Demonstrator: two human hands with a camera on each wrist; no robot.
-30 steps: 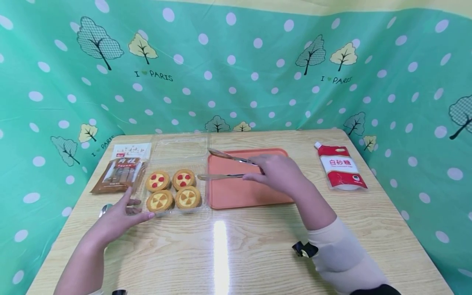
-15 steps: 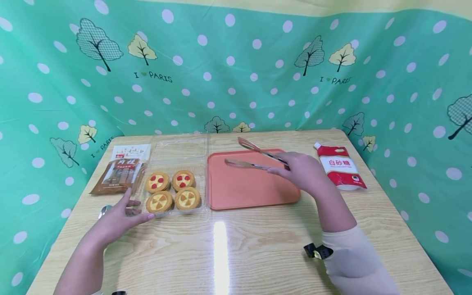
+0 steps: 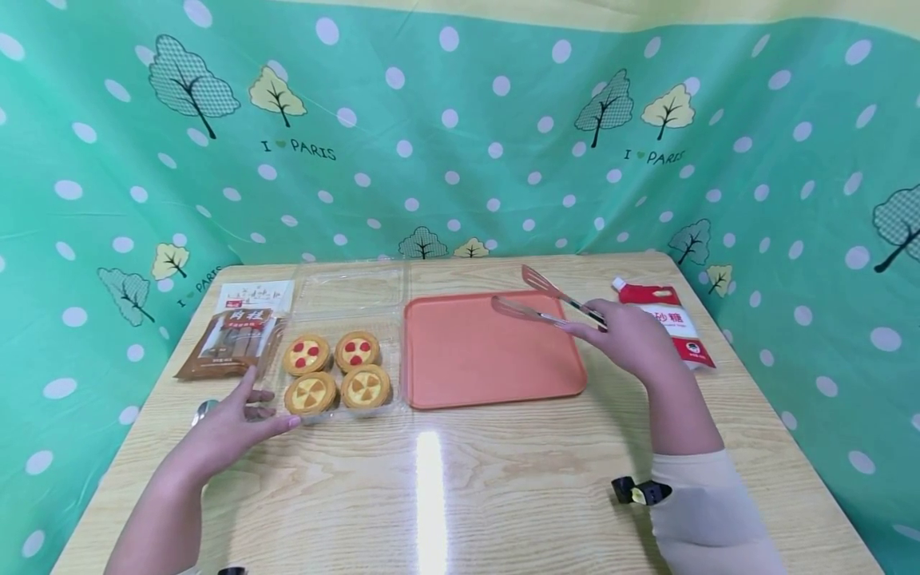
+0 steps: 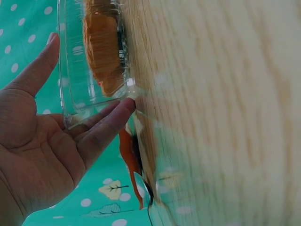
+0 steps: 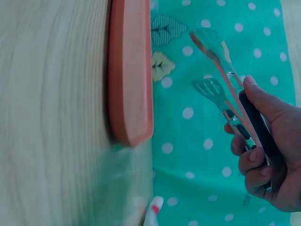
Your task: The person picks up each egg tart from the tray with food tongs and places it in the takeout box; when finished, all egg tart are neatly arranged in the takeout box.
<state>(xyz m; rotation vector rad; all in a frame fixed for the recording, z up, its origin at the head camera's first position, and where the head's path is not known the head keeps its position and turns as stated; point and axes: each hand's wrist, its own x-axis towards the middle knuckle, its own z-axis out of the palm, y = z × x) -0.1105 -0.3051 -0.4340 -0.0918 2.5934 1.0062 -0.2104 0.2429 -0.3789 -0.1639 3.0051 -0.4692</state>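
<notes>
My left hand [image 3: 233,423] touches the front left corner of a clear plastic clamshell box [image 3: 352,289], its lid folded back. In the left wrist view, the straight fingers lie along the box's corner with the thumb raised at its side. Inside the box sit several round tarts [image 3: 311,393], some topped with red pieces and some with golden wedges. My right hand [image 3: 636,339] grips a pair of tongs [image 3: 552,289] by the handles, above the right end of the orange-pink tray [image 3: 496,359]. The tong tips stand apart with nothing between them, as the right wrist view [image 5: 258,122] confirms.
A brown packet [image 3: 237,343] overlaps a white packet [image 3: 276,293] left of the box. A spoon [image 3: 204,410] lies partly under the left hand. Behind the right hand is a red and white sugar pouch [image 3: 672,319]. A dotted green cloth [image 3: 460,160] surrounds the wooden table [image 3: 359,495].
My right hand has moved right with the tongs, from beside the tarts across the tray to its right end, and now partly covers the sugar pouch. The left hand has stayed put.
</notes>
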